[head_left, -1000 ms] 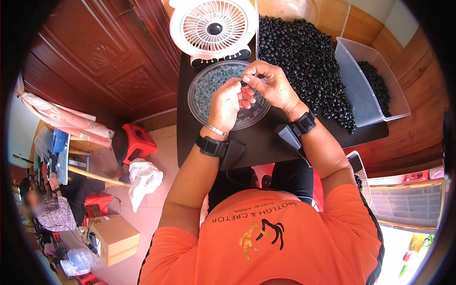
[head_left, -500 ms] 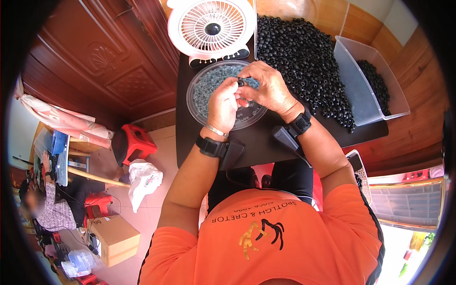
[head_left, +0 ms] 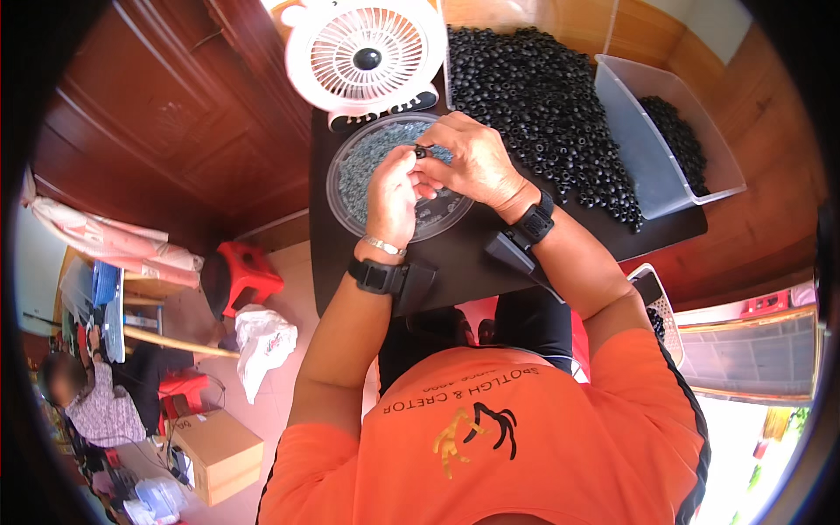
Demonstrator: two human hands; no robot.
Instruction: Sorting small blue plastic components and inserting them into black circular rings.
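both hands meet over the round clear plastic dish (head_left: 350,206) of small grey-blue pieces that sits on the black tabletop (head_left: 472,262), and between them is a single small black ring-shaped part (head_left: 421,152), held just above the dish's far half. the left hand (head_left: 394,192) has its thumb and forefinger pressed together on that part, the other fingers curled in; the right hand (head_left: 468,162) closes on it from the other side with its fingertips, so the piece is pinched from both sides, though how firmly cannot be told at this size. the likeliest slip, as i judge it, is the tiny part popping out of the pinch if either hand eases or twists unevenly; it would drop among the grey-blue pieces or roll into the large heap of black beads (head_left: 542,96) just beside the right wrist, where it would be hard to pick out again. the white round desk fan (head_left: 366,54) stands touching the dish's far rim, and a knuckle pushed forward could nudge it or tip the dish. a sweep of the right forearm could also scatter beads off the table edge or toward the clear rectangular plastic bin (head_left: 652,162) that holds more black beads.
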